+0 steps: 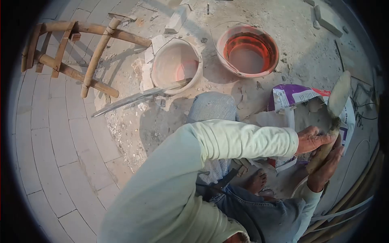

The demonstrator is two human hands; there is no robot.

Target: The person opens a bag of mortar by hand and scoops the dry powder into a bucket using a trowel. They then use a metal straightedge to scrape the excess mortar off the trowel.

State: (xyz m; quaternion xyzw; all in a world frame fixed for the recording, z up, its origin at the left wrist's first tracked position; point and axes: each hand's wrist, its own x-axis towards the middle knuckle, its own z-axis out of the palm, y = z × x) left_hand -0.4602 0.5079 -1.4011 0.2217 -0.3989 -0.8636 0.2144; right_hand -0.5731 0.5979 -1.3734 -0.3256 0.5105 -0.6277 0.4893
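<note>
A trowel (339, 95) with a pale, cement-coated oval blade points up at the right, its thick handle running down between my hands. My left hand (313, 139) reaches across and grips the upper handle just below the blade. Lower down, my right hand (325, 169) presses along the handle's right side with fingers fairly straight; its palm side is hidden. Under the hands lies a torn-open white and purple bag (285, 97) with grey powder (310, 115) inside.
A pale bucket (157, 69) has a long metal bar (129, 101) leaning over its rim. Beside it stands a red-stained bucket (272, 60) holding greyish contents. A wooden ladder-like frame (87, 77) lies at upper left. Poles (348, 202) and wires (366, 115) lie at right; bricks (329, 20) lie at the back.
</note>
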